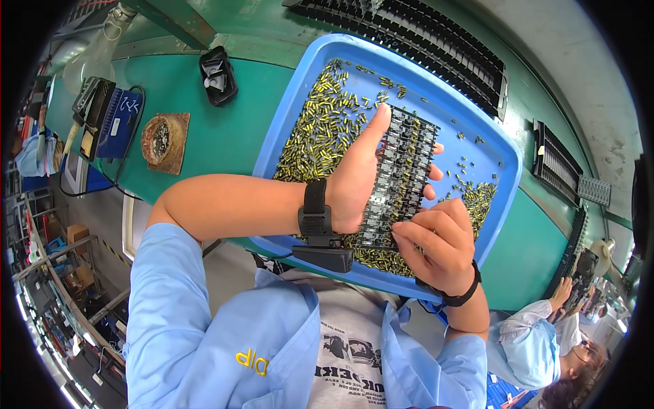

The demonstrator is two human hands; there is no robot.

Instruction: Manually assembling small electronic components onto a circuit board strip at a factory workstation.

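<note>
A dark circuit board panel, made of several repeated small boards in rows, is held tilted over a blue tray. My left hand grips it along its left edge, thumb at the top and fingertips showing past the right edge. Near the panel's lower right part, my right hand is closed, thumb and forefinger pinched against the board's face. Whatever lies between those fingertips is too small to make out. Many small cylindrical capacitors, black and yellow-green, lie loose in the tray, heaped thickest at the left.
Long black slotted racks stand behind the tray, another rack at the right. Leftward on the green bench are a small black container, a round brown pot and a blue boxed device. A co-worker sits at the lower right.
</note>
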